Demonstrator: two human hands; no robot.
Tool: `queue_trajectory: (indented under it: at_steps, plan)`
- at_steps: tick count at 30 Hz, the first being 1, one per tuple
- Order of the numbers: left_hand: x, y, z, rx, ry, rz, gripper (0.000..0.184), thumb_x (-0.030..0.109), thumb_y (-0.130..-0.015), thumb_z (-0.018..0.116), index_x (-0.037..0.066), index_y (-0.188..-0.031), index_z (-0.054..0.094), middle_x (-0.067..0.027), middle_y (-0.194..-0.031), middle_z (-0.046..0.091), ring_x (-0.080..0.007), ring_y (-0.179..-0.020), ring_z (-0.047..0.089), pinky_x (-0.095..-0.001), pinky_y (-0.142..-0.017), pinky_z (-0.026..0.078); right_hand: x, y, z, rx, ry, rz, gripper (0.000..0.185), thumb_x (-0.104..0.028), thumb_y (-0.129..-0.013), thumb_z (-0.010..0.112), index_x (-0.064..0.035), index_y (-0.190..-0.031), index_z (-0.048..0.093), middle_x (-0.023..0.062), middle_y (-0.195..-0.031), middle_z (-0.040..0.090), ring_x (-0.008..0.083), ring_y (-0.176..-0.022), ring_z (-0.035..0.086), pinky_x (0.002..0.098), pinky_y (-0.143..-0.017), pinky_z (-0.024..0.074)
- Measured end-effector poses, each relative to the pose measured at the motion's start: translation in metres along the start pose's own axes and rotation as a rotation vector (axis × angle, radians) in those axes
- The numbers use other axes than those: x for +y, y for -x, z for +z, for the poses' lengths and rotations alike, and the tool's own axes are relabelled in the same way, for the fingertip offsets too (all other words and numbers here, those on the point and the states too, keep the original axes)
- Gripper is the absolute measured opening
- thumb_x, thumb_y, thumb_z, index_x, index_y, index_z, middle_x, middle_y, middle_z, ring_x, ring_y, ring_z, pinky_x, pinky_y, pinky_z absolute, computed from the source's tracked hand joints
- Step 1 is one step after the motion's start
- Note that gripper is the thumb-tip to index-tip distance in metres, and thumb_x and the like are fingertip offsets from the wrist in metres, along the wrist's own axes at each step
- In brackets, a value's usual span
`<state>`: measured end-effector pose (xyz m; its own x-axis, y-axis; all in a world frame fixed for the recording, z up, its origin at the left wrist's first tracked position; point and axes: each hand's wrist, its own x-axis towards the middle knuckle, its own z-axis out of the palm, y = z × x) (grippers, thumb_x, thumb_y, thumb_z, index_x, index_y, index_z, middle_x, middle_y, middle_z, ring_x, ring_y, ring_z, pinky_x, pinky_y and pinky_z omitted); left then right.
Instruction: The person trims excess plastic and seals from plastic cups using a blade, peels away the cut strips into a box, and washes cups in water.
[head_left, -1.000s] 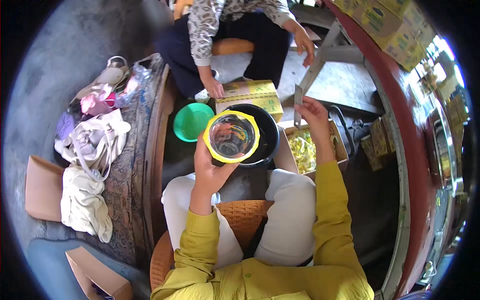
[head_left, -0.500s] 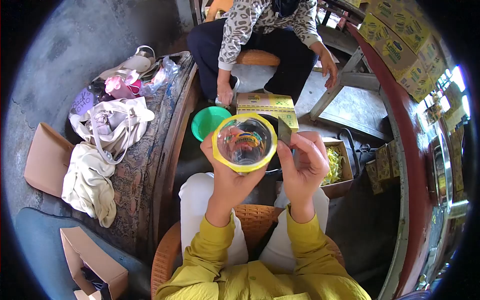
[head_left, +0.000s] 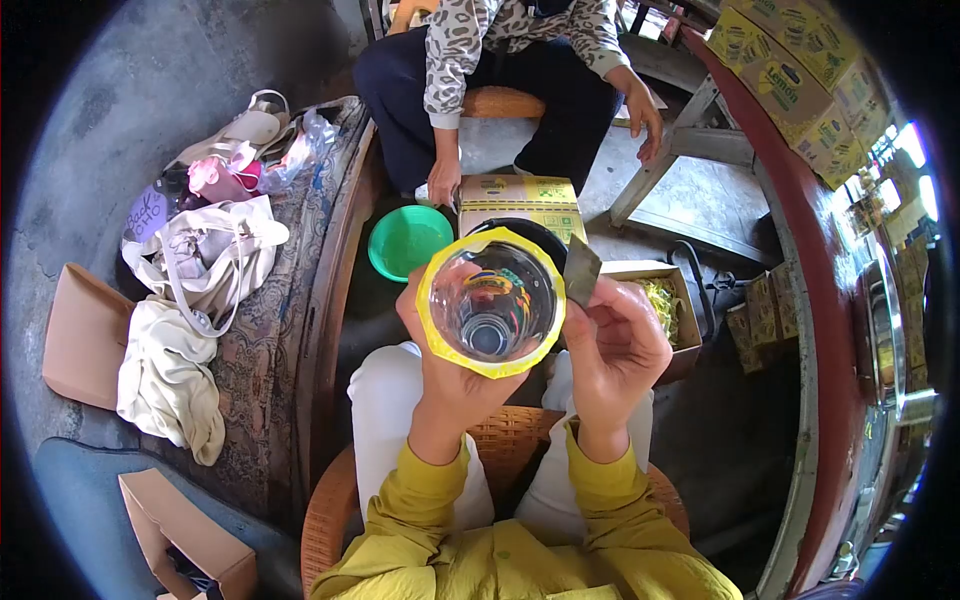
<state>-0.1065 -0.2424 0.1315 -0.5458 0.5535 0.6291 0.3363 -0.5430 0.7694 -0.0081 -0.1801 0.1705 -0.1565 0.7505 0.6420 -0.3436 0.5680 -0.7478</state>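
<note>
My left hand [head_left: 455, 385] is wrapped around a clear cup [head_left: 488, 285] with a yellow, many-sided rim. The cup's mouth tilts toward me, and a colourful print shows through its wall. In my right hand [head_left: 618, 350], thumb and fingers pinch a thin, flat, grey-green blade [head_left: 582, 270]. Its lower end is close to the right side of the yellow rim; whether it touches cannot be made out. Beyond the cup, partly hidden by it, is a black basin [head_left: 535, 230].
Ahead, a seated person rests one hand [head_left: 444, 180] by a yellow-brown carton [head_left: 520, 188]. A green basin [head_left: 410, 245] stands left of it. On the right are a carton of yellow scraps [head_left: 685, 335] and stacked lemon cartons [head_left: 785, 90]. Bags [head_left: 215, 250] lie on the left bench.
The cup has turned so its inside and base show more fully. The blade has tilted and shows more of its face. The other person's left-side hand has shifted toward the carton.
</note>
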Motion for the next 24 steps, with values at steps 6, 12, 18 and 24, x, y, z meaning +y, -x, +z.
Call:
queue_trajectory:
  at_steps: [6,12,18,24]
  plan:
    - [0.005,-0.002,0.000,0.028,-0.119,0.067,0.086,0.011,-0.057,0.079,0.002,-0.119,0.020,-0.0155,-0.117,0.032,-0.0238,-0.106,0.044,-0.0321,-0.084,0.044,0.002,0.000,-0.001,-0.009,0.036,-0.145,0.020,0.010,-0.066,0.064,0.0045,-0.084,0.059,0.0102,-0.077,0.057,0.0130,-0.066,0.055,0.0213,-0.057,0.0436]
    - [0.006,-0.002,0.005,0.047,-0.075,0.114,0.087,0.009,-0.055,0.080,0.004,-0.118,0.019,-0.0157,-0.114,0.034,-0.0229,-0.103,0.047,-0.0318,-0.080,0.047,-0.004,-0.001,-0.003,-0.013,0.136,-0.251,0.022,0.010,-0.063,0.066,0.0027,-0.083,0.060,0.0095,-0.071,0.057,0.0147,-0.060,0.055,0.0220,-0.053,0.0430]
    - [0.007,-0.002,0.008,0.069,-0.092,0.113,0.088,0.009,-0.054,0.080,0.004,-0.117,0.019,-0.0154,-0.113,0.035,-0.0227,-0.102,0.046,-0.0316,-0.080,0.047,-0.012,0.001,-0.003,0.005,0.202,-0.318,0.024,0.011,-0.059,0.066,0.0018,-0.080,0.061,0.0092,-0.067,0.057,0.0152,-0.056,0.055,0.0222,-0.050,0.0426]
    - [0.011,0.002,0.008,0.066,-0.127,0.033,0.092,0.011,-0.053,0.081,0.007,-0.119,0.018,-0.0170,-0.113,0.034,-0.0240,-0.104,0.044,-0.0301,-0.079,0.047,-0.015,0.002,-0.001,0.016,0.263,-0.425,0.025,0.012,-0.057,0.066,0.0012,-0.079,0.061,0.0091,-0.064,0.056,0.0148,-0.053,0.055,0.0214,-0.046,0.0424]
